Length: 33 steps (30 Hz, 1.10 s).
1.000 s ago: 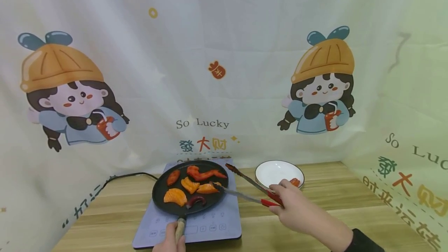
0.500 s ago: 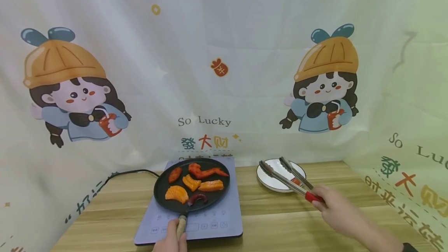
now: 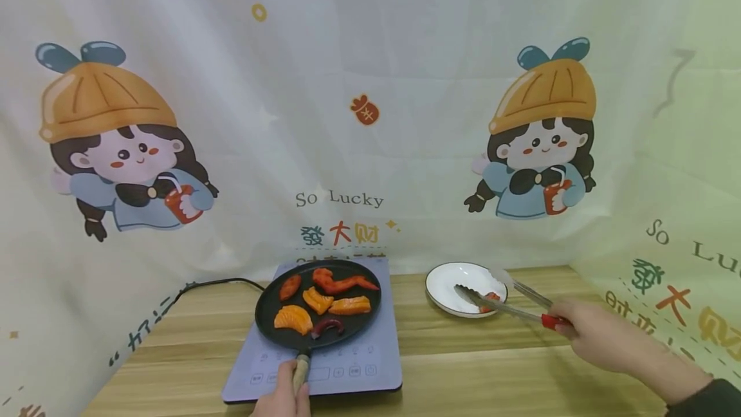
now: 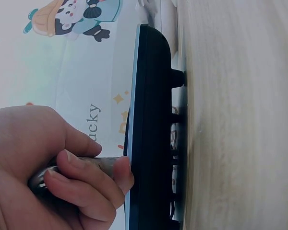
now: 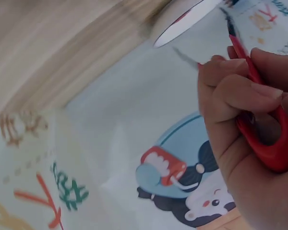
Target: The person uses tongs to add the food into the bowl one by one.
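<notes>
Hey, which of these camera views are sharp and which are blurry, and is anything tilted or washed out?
Head view: evenly lit and mostly sharp, though the tongs over the white plate smear with motion. Left wrist view: turned sideways, crisp on the left hand gripping the pan handle. Right wrist view: tilted and soft, the wood and plate blurred, the right hand on the red tongs fairly clear.

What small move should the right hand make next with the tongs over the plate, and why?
Probably close the red-handled metal tongs on the small red food piece. Their tips sit open on either side of it in the white round plate, while the left hand holds the black frying pan by its handle.
</notes>
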Each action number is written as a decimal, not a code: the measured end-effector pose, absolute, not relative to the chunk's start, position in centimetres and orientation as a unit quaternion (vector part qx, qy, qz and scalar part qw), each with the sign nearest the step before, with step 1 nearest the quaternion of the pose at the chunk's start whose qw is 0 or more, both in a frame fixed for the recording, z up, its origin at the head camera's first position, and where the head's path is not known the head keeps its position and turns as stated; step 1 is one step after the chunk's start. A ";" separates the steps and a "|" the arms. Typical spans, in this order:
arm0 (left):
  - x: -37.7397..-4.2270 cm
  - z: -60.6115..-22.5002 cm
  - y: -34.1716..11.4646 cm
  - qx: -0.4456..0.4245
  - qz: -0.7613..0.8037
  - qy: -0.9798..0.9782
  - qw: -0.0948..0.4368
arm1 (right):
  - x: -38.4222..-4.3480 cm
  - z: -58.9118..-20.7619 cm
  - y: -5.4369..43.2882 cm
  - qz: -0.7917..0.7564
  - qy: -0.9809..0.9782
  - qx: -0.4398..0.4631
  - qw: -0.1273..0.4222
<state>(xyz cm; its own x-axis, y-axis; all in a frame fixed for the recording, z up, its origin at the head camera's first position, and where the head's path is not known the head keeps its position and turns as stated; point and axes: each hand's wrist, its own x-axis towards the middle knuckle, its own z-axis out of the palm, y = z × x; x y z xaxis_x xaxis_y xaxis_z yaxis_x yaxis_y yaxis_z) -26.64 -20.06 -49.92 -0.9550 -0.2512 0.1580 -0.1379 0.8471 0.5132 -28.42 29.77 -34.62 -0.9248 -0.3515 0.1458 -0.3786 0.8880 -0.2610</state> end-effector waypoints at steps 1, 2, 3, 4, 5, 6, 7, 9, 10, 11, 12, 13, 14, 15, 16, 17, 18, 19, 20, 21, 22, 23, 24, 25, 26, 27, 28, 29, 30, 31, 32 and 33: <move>-26.7 -50.0 -20.1 0.102 -0.257 -0.955 0.111 | -28.7 -34.3 30.3 0.125 -0.972 0.193 0.044; -26.7 -50.1 -20.0 0.102 -0.257 -0.954 0.112 | -29.1 -33.9 30.8 0.111 -0.973 0.197 0.039; -26.7 -50.2 -20.0 0.101 -0.257 -0.954 0.113 | -29.4 -33.6 31.3 0.104 -0.973 0.205 0.031; -26.7 -50.2 -20.0 0.101 -0.256 -0.954 0.116 | -29.7 -33.2 31.8 0.101 -0.972 0.211 0.020; -26.7 -50.3 -20.0 0.101 -0.256 -0.954 0.119 | -30.0 -32.8 32.2 0.098 -0.972 0.214 0.009; -26.6 -50.3 -20.0 0.101 -0.255 -0.954 0.121 | -30.3 -32.4 32.6 0.104 -0.969 0.223 -0.001; -26.6 -50.3 -20.0 0.102 -0.253 -0.954 0.124 | -30.6 -32.1 32.7 0.113 -0.967 0.226 -0.014; -26.6 -50.4 -20.0 0.102 -0.252 -0.954 0.127 | -31.0 -31.3 32.9 0.127 -0.962 0.237 -0.037; -26.6 -50.4 -20.0 0.103 -0.252 -0.954 0.128 | -31.2 -31.0 32.8 0.127 -0.961 0.243 -0.045; -26.6 -50.4 -20.0 0.103 -0.253 -0.953 0.128 | -31.3 -30.7 32.6 0.126 -0.960 0.245 -0.052; -26.6 -50.4 -19.9 0.103 -0.254 -0.953 0.127 | -31.4 -30.3 32.4 0.123 -0.959 0.248 -0.060; -26.6 -50.3 -19.9 0.102 -0.255 -0.953 0.126 | -31.5 -29.9 32.2 0.117 -0.960 0.246 -0.069; -26.6 -50.3 -19.8 0.102 -0.257 -0.953 0.125 | -31.6 -29.4 31.9 0.108 -0.960 0.246 -0.074; -26.5 -50.3 -19.8 0.101 -0.258 -0.953 0.125 | -31.7 -29.0 31.6 0.098 -0.961 0.246 -0.078; -26.5 -50.3 -19.8 0.101 -0.260 -0.952 0.124 | -31.9 -28.5 31.4 0.087 -0.961 0.249 -0.080; -26.5 -50.3 -19.8 0.099 -0.259 -0.953 0.124 | -32.0 -28.0 31.1 0.077 -0.962 0.249 -0.081; -26.4 -50.2 -19.8 0.099 -0.259 -0.953 0.124 | -32.1 -27.5 30.8 0.069 -0.961 0.252 -0.085; -26.4 -50.2 -19.8 0.099 -0.259 -0.953 0.123 | -32.2 -27.0 30.5 0.062 -0.961 0.255 -0.089; -26.4 -50.2 -19.8 0.099 -0.258 -0.953 0.122 | -32.3 -26.6 30.2 0.060 -0.961 0.254 -0.097; -26.4 -50.2 -19.8 0.100 -0.257 -0.954 0.120 | -32.4 -26.2 29.9 0.057 -0.960 0.253 -0.105; -26.4 -50.2 -19.8 0.101 -0.257 -0.954 0.117 | -32.4 -25.8 29.7 0.056 -0.960 0.250 -0.113; -26.4 -50.2 -19.8 0.101 -0.256 -0.955 0.115 | -32.4 -25.5 29.5 0.055 -0.961 0.244 -0.122; -26.4 -50.1 -19.8 0.102 -0.255 -0.955 0.112 | -32.4 -25.2 29.3 0.054 -0.961 0.236 -0.132; -26.5 -50.1 -19.8 0.102 -0.254 -0.955 0.110 | -32.4 -25.1 29.2 0.053 -0.962 0.229 -0.140; -26.5 -50.1 -19.8 0.102 -0.252 -0.956 0.108 | -32.4 -25.0 29.1 0.051 -0.963 0.221 -0.147; -26.6 -50.1 -19.8 0.103 -0.251 -0.957 0.106 | -32.4 -24.9 29.1 0.049 -0.963 0.217 -0.152; -26.6 -50.1 -19.8 0.103 -0.250 -0.957 0.103 | -32.4 -24.9 29.0 0.047 -0.964 0.211 -0.157; -26.7 -50.1 -19.9 0.105 -0.250 -0.957 0.101 | -32.4 -25.0 29.0 0.047 -0.964 0.206 -0.160; -26.7 -50.1 -19.9 0.106 -0.249 -0.958 0.097 | -32.5 -25.0 28.9 0.046 -0.965 0.202 -0.162; -26.8 -50.1 -19.9 0.108 -0.249 -0.958 0.094 | -32.5 -25.1 28.9 0.046 -0.966 0.198 -0.162; -26.8 -50.2 -20.0 0.110 -0.249 -0.958 0.090 | -32.5 -25.1 28.9 0.045 -0.967 0.193 -0.162; -26.9 -50.2 -20.0 0.113 -0.250 -0.958 0.088 | -32.6 -25.2 28.8 0.045 -0.968 0.188 -0.162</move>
<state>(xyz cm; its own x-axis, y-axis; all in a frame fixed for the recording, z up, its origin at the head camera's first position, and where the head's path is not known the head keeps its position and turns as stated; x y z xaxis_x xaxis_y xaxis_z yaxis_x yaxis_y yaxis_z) -26.88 -19.98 -50.18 -0.9591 -0.2601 0.1115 -0.1725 0.8497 0.4982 -32.56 28.84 -25.16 -0.8767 -0.3783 -0.2970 -0.3490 0.9253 -0.1483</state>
